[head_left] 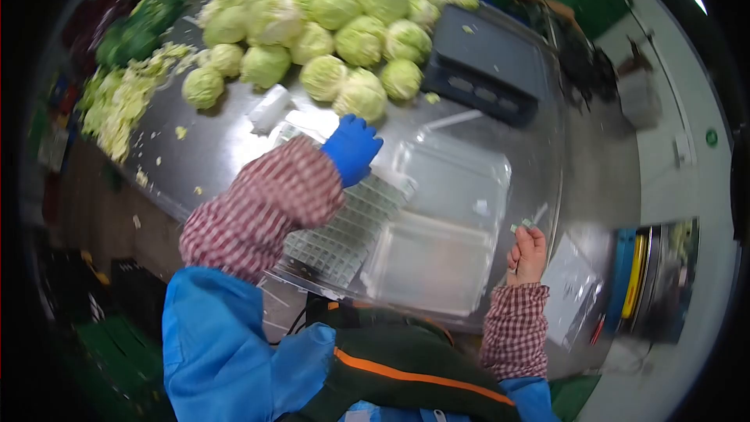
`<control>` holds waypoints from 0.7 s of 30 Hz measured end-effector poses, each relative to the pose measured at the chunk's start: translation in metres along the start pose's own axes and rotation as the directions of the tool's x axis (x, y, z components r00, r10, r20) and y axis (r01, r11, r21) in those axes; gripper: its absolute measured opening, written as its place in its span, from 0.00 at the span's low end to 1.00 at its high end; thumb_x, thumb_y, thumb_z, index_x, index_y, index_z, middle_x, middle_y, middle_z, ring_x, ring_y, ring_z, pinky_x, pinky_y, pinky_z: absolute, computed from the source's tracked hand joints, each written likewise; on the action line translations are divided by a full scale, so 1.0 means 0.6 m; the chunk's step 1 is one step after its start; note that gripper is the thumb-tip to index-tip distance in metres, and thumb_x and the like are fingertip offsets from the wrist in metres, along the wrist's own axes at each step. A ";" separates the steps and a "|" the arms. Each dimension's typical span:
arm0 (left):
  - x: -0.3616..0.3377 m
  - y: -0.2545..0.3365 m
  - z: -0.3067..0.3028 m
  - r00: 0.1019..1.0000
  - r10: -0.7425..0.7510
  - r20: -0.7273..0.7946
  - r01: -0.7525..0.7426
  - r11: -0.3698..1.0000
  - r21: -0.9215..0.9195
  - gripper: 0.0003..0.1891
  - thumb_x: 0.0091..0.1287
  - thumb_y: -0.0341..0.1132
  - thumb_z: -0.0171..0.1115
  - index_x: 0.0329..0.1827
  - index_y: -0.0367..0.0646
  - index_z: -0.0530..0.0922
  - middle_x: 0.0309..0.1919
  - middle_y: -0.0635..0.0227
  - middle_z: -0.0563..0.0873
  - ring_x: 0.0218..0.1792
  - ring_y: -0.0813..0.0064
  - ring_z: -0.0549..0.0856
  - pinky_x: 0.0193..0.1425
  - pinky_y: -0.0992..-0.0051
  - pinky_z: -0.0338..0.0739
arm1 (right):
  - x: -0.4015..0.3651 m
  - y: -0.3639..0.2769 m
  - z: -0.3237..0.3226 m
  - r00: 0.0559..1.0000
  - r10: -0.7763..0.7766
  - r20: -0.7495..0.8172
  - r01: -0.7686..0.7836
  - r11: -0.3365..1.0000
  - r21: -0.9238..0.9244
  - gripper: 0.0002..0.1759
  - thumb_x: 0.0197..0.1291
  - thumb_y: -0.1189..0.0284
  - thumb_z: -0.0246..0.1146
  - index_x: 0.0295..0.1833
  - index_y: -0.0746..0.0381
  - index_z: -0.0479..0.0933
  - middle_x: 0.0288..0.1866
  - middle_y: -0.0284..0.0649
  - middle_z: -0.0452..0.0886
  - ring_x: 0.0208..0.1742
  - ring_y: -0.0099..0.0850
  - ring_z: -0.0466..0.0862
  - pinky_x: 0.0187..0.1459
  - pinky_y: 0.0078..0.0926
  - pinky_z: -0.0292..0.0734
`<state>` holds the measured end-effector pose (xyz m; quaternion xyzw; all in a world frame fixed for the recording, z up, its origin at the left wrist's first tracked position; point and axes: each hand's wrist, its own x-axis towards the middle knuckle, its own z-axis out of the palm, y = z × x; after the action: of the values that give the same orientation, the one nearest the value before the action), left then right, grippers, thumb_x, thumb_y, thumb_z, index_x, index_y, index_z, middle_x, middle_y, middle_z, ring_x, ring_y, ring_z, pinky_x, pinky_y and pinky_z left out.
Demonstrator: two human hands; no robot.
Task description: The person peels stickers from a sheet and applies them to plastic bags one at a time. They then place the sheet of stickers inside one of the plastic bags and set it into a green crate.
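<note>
My left hand [351, 150], in a blue glove, is over the upper edge of a sheet with a grid of small labels [344, 227]; its fingertips are too blurred to read. My right hand [527, 256], bare with a ring, pinches a small green-and-white label [525, 225] beyond the right side of the clear plastic trays. One clear tray [453, 180] lies above another clear tray [430, 264] on the metal table [234, 137]. Close above my left hand sit the nearest cabbages [360, 95].
A cabbage heap [312, 12] covers the back of the table. Dark grey crates [486, 62] stand at back right. Leaf scraps [125, 98] lie at left, and a white roll [269, 108] sits before the cabbages. A plastic bag [574, 289] is at right.
</note>
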<state>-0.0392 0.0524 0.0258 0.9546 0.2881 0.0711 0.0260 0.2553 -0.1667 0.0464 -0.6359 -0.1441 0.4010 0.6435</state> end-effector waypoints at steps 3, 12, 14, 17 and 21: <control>-0.035 0.125 0.068 0.974 0.207 0.088 -0.172 0.937 -0.303 0.15 0.51 0.38 0.60 0.42 0.48 0.77 0.28 0.59 0.80 0.32 0.63 0.80 0.39 0.64 0.72 | -0.021 0.096 -0.094 0.981 0.093 -0.168 -0.148 0.925 -0.350 0.21 0.46 0.75 0.65 0.45 0.63 0.65 0.30 0.36 0.75 0.23 0.22 0.73 0.23 0.16 0.68; -0.084 0.252 0.206 0.959 0.129 0.252 0.113 0.641 -0.759 0.12 0.56 0.44 0.59 0.36 0.47 0.80 0.40 0.66 0.80 0.38 0.65 0.79 0.44 0.69 0.73 | -0.008 0.167 -0.153 0.944 -0.267 -0.194 0.029 0.652 -0.758 0.18 0.44 0.70 0.67 0.38 0.65 0.68 0.22 0.34 0.74 0.25 0.27 0.75 0.30 0.25 0.72; -0.068 0.258 0.165 0.735 -0.286 0.614 0.604 -0.135 -0.786 0.12 0.60 0.39 0.56 0.40 0.42 0.79 0.36 0.65 0.82 0.37 0.70 0.80 0.44 0.72 0.73 | -0.017 0.135 -0.174 0.934 -0.017 -0.358 -0.156 0.880 -0.449 0.16 0.45 0.69 0.67 0.35 0.66 0.69 0.20 0.33 0.73 0.24 0.28 0.75 0.30 0.27 0.72; -0.062 0.259 0.076 0.705 -0.671 -0.230 0.137 0.447 -0.884 0.12 0.60 0.37 0.56 0.43 0.41 0.77 0.38 0.64 0.81 0.39 0.71 0.79 0.44 0.72 0.72 | -0.037 0.112 -0.147 0.940 0.226 -0.255 -0.289 0.926 -0.245 0.15 0.47 0.66 0.65 0.32 0.66 0.70 0.20 0.34 0.73 0.21 0.29 0.73 0.29 0.30 0.71; -0.106 0.255 0.188 0.942 0.327 -0.069 -0.313 0.791 -0.526 0.16 0.56 0.44 0.59 0.41 0.42 0.77 0.41 0.59 0.80 0.37 0.59 0.78 0.44 0.67 0.72 | -0.008 0.200 -0.127 1.000 0.007 -0.004 -0.007 0.512 -0.859 0.16 0.48 0.64 0.65 0.34 0.65 0.71 0.22 0.33 0.74 0.23 0.28 0.74 0.28 0.30 0.71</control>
<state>0.0091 -0.1112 -0.0797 0.9456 0.0912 0.1388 0.2796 0.2651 -0.2391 -0.0755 -0.8713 -0.3210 0.2799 0.2437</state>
